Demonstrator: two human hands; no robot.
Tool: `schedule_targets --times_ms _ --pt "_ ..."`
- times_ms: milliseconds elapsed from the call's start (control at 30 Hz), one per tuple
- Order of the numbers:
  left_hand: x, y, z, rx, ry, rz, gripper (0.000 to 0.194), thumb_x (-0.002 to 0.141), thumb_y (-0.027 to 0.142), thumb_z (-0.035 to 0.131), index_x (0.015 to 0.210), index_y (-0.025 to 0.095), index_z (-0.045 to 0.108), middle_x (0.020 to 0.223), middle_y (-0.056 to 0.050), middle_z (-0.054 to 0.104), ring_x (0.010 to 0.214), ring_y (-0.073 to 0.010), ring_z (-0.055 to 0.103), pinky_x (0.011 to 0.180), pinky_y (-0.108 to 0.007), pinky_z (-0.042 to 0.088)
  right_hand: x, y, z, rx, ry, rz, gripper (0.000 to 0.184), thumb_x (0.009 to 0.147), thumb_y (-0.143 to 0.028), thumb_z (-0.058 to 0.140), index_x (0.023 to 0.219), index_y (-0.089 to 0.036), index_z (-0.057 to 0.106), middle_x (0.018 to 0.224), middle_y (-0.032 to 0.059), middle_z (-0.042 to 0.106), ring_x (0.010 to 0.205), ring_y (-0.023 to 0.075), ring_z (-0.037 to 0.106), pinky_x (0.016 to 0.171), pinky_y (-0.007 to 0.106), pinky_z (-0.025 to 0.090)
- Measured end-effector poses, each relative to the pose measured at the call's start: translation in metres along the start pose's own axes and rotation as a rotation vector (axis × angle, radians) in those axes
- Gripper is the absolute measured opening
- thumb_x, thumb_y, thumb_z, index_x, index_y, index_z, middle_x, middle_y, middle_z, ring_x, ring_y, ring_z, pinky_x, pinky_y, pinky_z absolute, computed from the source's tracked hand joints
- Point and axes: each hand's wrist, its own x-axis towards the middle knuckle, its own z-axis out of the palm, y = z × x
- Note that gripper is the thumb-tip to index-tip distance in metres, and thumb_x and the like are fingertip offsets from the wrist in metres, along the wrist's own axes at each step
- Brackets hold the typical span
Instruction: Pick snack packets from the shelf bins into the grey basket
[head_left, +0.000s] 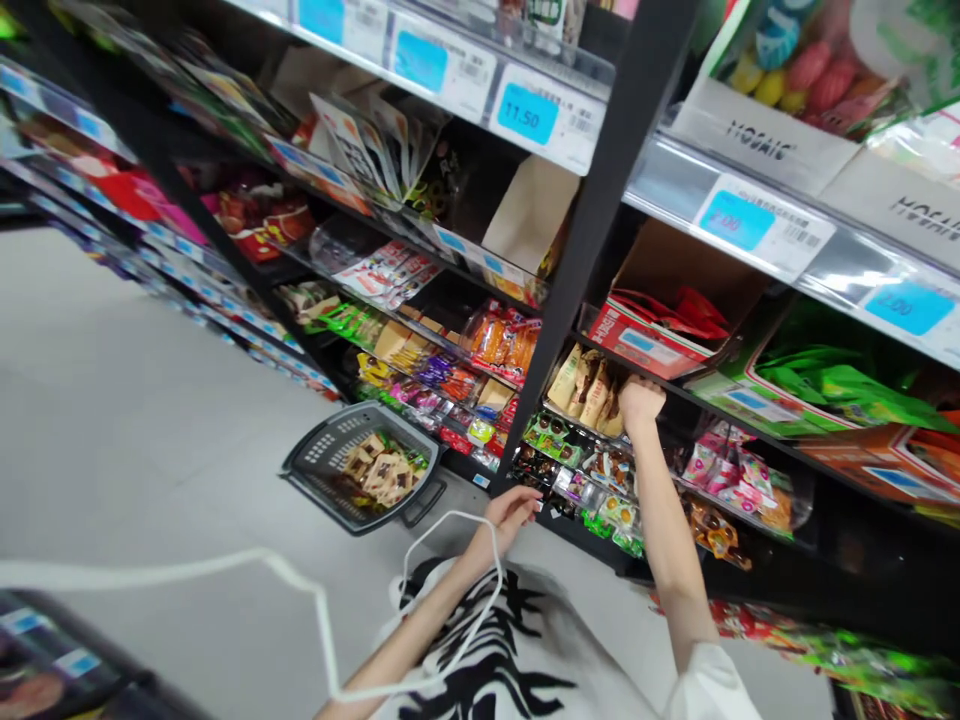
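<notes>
My right hand [642,400] is inside a shelf bin, at the right end of a row of tan snack packets [589,385]. Its fingers are curled, with the tips out of sight, so anything in them is hidden. Lower and to the left, my left hand [514,515] hangs in front of the bottom candy bins, fingers stretched forward and nothing visible in them. A dark grey shopping basket [322,432] stands on the floor to the left of that hand. Inside the basket lie several tan packets [386,470] much like those in the bin.
Above my right hand, a shelf holds a red box [637,335] and a green box [780,390] of packets. A black upright post [559,270] divides the shelving. Wrapped candies [731,470] fill a bin to the right. A white cord [326,640] loops across the foreground.
</notes>
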Motion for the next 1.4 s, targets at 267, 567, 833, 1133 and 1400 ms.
schedule_targets --times_ms 267,567,833,1133,1400 --pt "-0.006 0.02 -0.039 0.206 -0.008 0.168 0.024 0.087 0.041 0.064 0.093 0.022 0.077 0.077 -0.006 0.075 0.066 -0.0177 0.067 0.061 -0.026 0.05 -0.035 0.001 -0.037 0.085 0.058 0.052 0.045 0.092 -0.051 0.059 0.102 -0.01 0.075 0.084 0.0227 0.073 0.08 0.0335 0.072 0.069 0.038 0.05" --pt "-0.027 0.046 -0.132 0.829 -0.188 0.112 0.022 0.087 0.027 0.058 0.106 0.025 0.07 0.099 -0.003 0.077 0.079 -0.0166 0.071 0.075 -0.025 0.053 -0.153 -0.07 0.006 1.223 0.21 0.169 0.046 0.078 -0.058 0.071 0.095 -0.015 0.07 0.055 -0.0025 0.054 0.048 0.0146 0.048 0.048 0.027 0.039" --pt "-0.06 0.073 -0.199 0.972 -0.103 -0.003 0.026 0.092 0.031 0.055 0.115 0.025 0.066 0.111 -0.006 0.074 0.094 -0.0209 0.072 0.081 -0.028 0.054 -0.248 -0.256 0.034 1.612 -0.817 0.054 0.067 0.076 -0.061 0.073 0.125 -0.021 0.052 0.061 -0.0098 0.054 0.041 0.0062 0.041 0.042 0.017 0.03" --pt "-0.11 0.041 -0.258 0.912 0.093 -0.144 0.03 0.094 0.029 0.053 0.12 0.021 0.065 0.111 -0.009 0.073 0.101 -0.0235 0.071 0.089 -0.032 0.054 -0.269 -0.322 0.037 0.854 -0.865 -0.838 0.036 0.09 -0.04 0.058 0.12 -0.019 0.06 0.08 0.0029 0.07 0.069 0.02 0.068 0.067 0.029 0.05" --pt "-0.106 0.029 -0.28 0.866 0.204 -0.233 0.029 0.095 0.03 0.046 0.112 0.019 0.067 0.105 -0.01 0.069 0.091 -0.0237 0.07 0.081 -0.033 0.054 -0.313 -0.348 0.039 0.322 -0.928 -1.063 0.041 0.084 -0.014 0.045 0.118 -0.03 0.061 0.107 0.0047 0.075 0.103 0.0291 0.072 0.081 0.033 0.052"
